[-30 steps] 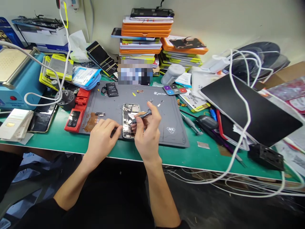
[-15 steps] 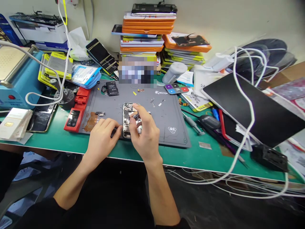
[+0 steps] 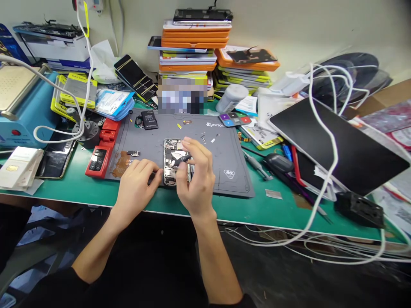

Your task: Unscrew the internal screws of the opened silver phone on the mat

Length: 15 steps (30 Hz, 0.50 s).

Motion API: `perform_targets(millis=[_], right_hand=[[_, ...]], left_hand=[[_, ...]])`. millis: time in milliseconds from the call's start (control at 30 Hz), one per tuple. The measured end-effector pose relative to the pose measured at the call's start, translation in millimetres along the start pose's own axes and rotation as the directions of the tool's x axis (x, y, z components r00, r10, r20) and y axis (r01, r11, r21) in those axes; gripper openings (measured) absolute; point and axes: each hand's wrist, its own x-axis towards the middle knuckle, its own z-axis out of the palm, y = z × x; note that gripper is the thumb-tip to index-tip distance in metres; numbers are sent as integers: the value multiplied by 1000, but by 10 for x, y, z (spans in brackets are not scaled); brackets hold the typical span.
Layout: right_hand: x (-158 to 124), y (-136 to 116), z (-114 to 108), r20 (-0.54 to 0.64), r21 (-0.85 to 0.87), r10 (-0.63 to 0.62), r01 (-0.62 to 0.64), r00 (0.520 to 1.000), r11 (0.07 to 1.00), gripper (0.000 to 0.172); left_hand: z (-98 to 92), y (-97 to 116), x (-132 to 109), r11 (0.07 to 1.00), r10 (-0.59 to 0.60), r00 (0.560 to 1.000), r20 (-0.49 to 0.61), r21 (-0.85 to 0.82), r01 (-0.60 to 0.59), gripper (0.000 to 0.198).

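The phone [image 3: 170,155], one, lies between the two hands, opened: a pale rim around dark boards, silvery plates and a white patch, its right side partly hidden by the fingers. The right hand [image 3: 196,177] grasps one dark, slim tool [image 3: 181,160], slanted over the phone's middle; whether the tip touches is unclear. The left hand [image 3: 138,182], loosely curled, rests at the phone's left edge; whether it grips the rim cannot be told. Under the phone is one grey mat [image 3: 147,143]. Just beyond the left hand sits one small silver part [image 3: 133,153]; farther beyond, one black battery [image 3: 149,120]. Left of that hand are one red device [image 3: 97,161] and one dark handset [image 3: 57,157]. Beyond the right hand stands one jar [image 3: 231,97]; right of it lies one grey pen [image 3: 257,165].
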Motion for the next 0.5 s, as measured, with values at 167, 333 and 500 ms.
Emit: perform_targets(millis=[167, 333, 500], right_hand=[[-36, 6, 8, 32, 34, 56, -57, 998, 998, 62], [-65, 17, 32, 8, -27, 104, -104, 995, 994, 58], [-64, -13, 13, -8, -66, 234, -234, 972, 970, 48]], left_hand=[[6, -2, 2, 1000, -9, 1000, 10, 11, 9, 23], [10, 6, 41, 999, -42, 999, 18, 6, 41, 21], [-8, 9, 106, 996, -84, 996, 22, 12, 84, 12]])
